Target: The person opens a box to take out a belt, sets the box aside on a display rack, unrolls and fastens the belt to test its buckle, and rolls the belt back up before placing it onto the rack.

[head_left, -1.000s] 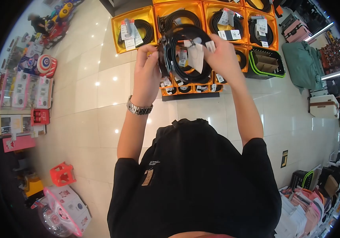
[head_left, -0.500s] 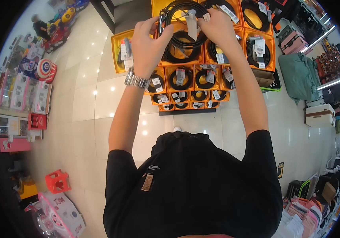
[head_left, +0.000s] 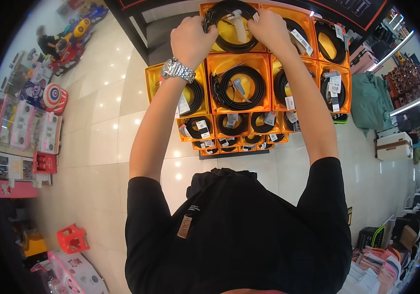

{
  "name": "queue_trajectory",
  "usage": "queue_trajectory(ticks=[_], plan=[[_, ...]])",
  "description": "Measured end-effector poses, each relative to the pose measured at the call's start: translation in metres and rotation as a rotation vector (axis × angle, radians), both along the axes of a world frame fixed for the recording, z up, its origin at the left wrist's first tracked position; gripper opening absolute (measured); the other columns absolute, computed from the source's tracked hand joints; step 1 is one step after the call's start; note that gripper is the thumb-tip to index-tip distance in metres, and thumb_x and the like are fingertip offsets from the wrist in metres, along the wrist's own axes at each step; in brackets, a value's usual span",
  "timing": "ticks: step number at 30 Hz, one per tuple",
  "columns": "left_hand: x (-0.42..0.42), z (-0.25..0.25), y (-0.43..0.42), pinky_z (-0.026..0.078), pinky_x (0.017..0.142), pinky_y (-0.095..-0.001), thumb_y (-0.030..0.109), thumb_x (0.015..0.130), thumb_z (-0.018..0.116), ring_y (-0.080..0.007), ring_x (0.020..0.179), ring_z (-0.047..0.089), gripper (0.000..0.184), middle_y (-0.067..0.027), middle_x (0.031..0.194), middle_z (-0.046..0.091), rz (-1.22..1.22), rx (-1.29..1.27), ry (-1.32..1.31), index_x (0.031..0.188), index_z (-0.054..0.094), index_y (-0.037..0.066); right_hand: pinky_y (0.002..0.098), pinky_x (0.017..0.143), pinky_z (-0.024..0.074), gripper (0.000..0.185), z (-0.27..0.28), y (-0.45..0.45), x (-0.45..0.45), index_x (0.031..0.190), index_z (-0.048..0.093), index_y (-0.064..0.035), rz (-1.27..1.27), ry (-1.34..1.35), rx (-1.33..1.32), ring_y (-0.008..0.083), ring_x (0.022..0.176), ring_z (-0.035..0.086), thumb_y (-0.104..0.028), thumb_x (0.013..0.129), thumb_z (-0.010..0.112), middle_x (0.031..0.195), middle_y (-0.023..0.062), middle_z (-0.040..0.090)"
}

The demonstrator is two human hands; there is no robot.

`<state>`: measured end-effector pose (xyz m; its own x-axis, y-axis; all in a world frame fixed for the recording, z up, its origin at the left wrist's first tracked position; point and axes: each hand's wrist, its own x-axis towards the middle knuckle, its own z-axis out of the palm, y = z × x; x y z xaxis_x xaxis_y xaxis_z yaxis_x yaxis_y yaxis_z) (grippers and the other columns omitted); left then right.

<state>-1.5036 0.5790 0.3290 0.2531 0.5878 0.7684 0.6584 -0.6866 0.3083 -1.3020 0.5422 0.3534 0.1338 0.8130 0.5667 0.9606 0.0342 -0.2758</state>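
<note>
A coiled black belt [head_left: 233,48] with a pale tag lies within a yellow-lined orange box [head_left: 264,47] in the top row of the display. My left hand [head_left: 190,41], below a silver watch, has its fingers closed on the coil's left side. On the coil's right side, my right hand [head_left: 270,30] is closed by the tag, its fingertips partly hidden. Directly below sits another coiled belt [head_left: 254,90] in its own orange box. More boxes with tagged black coils surround these and step down toward me.
A dark shelf frame [head_left: 130,24] stands at the upper left. Right of the display are a green cloth-covered heap [head_left: 370,100] and a white suitcase [head_left: 394,146]. A red stool [head_left: 72,238] is at the lower left. Far at the upper left is a person [head_left: 46,43].
Both hands have moved forward with the belt coil, from above the lower boxes into the top-row box. The view has shifted, so the display appears lower and more of the dark frame shows.
</note>
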Motion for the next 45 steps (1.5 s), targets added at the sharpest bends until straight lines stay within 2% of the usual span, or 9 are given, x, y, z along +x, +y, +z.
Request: queue_trajectory(ticks=[4, 8, 10, 16, 26, 28, 29, 36, 45], plan=[[-0.001, 0.0, 0.011, 0.048, 0.064, -0.0384, 0.031, 0.076, 0.064, -0.0285, 0.067, 0.059, 0.033, -0.0108, 0.07, 0.059, -0.015, 0.003, 0.017, 0.093, 0.067, 0.002, 0.0438, 0.073, 0.0507, 0.037, -0.014, 0.025, 0.013, 0.094, 0.063, 0.0022, -0.051, -0.111, 0.031, 0.0386, 0.077, 0.064, -0.03, 0.077, 0.06, 0.076, 0.0216, 0.064], [0.0, -0.002, 0.022, 0.049, 0.064, -0.0387, 0.029, 0.077, 0.064, -0.0292, 0.069, 0.061, 0.032, -0.0119, 0.071, 0.061, -0.011, 0.053, 0.025, 0.094, 0.067, 0.002, 0.0491, 0.07, 0.0506, 0.024, 0.0, 0.013, -0.007, 0.082, 0.058, 0.0072, -0.015, 0.104, 0.122, 0.0443, 0.075, 0.061, -0.015, 0.076, 0.054, 0.075, 0.0296, 0.061], [0.0, -0.005, 0.024, 0.046, 0.06, -0.0424, 0.025, 0.076, 0.061, -0.0315, 0.065, 0.061, 0.024, -0.0143, 0.073, 0.063, -0.046, 0.088, -0.033, 0.08, 0.066, 0.002, 0.0496, 0.07, 0.0506, 0.024, 0.001, 0.01, -0.01, 0.081, 0.059, 0.0071, 0.002, 0.032, 0.086, 0.045, 0.075, 0.061, -0.016, 0.076, 0.054, 0.075, 0.0304, 0.06], [0.002, -0.011, 0.014, 0.041, 0.067, -0.0411, 0.024, 0.077, 0.061, -0.0263, 0.068, 0.061, 0.019, -0.0086, 0.074, 0.062, 0.06, 0.09, 0.251, 0.076, 0.066, 0.006, 0.0446, 0.062, 0.0534, 0.024, 0.001, 0.005, -0.019, 0.083, 0.062, 0.0024, -0.192, -0.192, -0.003, 0.0393, 0.068, 0.063, -0.02, 0.077, 0.058, 0.088, 0.0249, 0.06], [0.002, -0.008, 0.008, 0.04, 0.071, -0.0391, 0.026, 0.077, 0.065, -0.0225, 0.082, 0.062, 0.027, -0.0042, 0.082, 0.063, 0.094, 0.241, 0.184, 0.099, 0.061, 0.011, 0.0392, 0.077, 0.0496, 0.05, -0.002, -0.013, 0.008, 0.115, 0.052, -0.0015, 0.193, -0.003, 0.209, 0.0361, 0.093, 0.06, -0.027, 0.076, 0.068, 0.104, 0.0221, 0.058], [0.002, -0.007, 0.007, 0.041, 0.074, -0.0392, 0.027, 0.077, 0.066, -0.0215, 0.091, 0.06, 0.029, -0.0038, 0.092, 0.063, 0.032, 0.237, 0.226, 0.101, 0.062, 0.012, 0.0384, 0.064, 0.0493, 0.04, -0.015, -0.014, 0.012, 0.101, 0.062, -0.0004, 0.145, -0.087, 0.253, 0.0306, 0.068, 0.062, -0.033, 0.078, 0.063, 0.067, 0.0127, 0.059], [0.002, -0.007, 0.006, 0.041, 0.074, -0.0392, 0.027, 0.077, 0.066, -0.0215, 0.091, 0.06, 0.029, -0.0038, 0.092, 0.063, 0.029, 0.238, 0.225, 0.101, 0.062, 0.012, 0.0338, 0.058, 0.0461, 0.042, -0.019, -0.015, 0.014, 0.106, 0.06, -0.0033, 0.137, -0.09, 0.185, 0.0236, 0.061, 0.057, -0.034, 0.078, 0.065, 0.063, 0.007, 0.054], [0.01, -0.002, 0.009, 0.037, 0.095, -0.0411, 0.02, 0.077, 0.068, -0.0216, 0.11, 0.052, 0.038, -0.0034, 0.114, 0.057, -0.196, 0.237, 0.26, 0.114, 0.061, 0.017, 0.0367, 0.067, 0.0501, 0.042, 0.003, -0.045, 0.004, 0.109, 0.061, -0.0047, 0.175, -0.029, -0.331, 0.0265, 0.075, 0.064, -0.031, 0.076, 0.061, 0.074, 0.0103, 0.064], [0.02, 0.005, 0.027, 0.033, 0.101, -0.0457, 0.009, 0.079, 0.059, -0.0219, 0.116, 0.049, 0.019, -0.0013, 0.119, 0.056, -0.323, 0.414, 0.417, 0.095, 0.064, 0.017, 0.0328, 0.063, 0.0483, 0.028, -0.012, -0.032, 0.02, 0.099, 0.065, -0.0033, 0.41, 0.049, -0.116, 0.0241, 0.068, 0.061, -0.025, 0.081, 0.065, 0.076, 0.0108, 0.065]])
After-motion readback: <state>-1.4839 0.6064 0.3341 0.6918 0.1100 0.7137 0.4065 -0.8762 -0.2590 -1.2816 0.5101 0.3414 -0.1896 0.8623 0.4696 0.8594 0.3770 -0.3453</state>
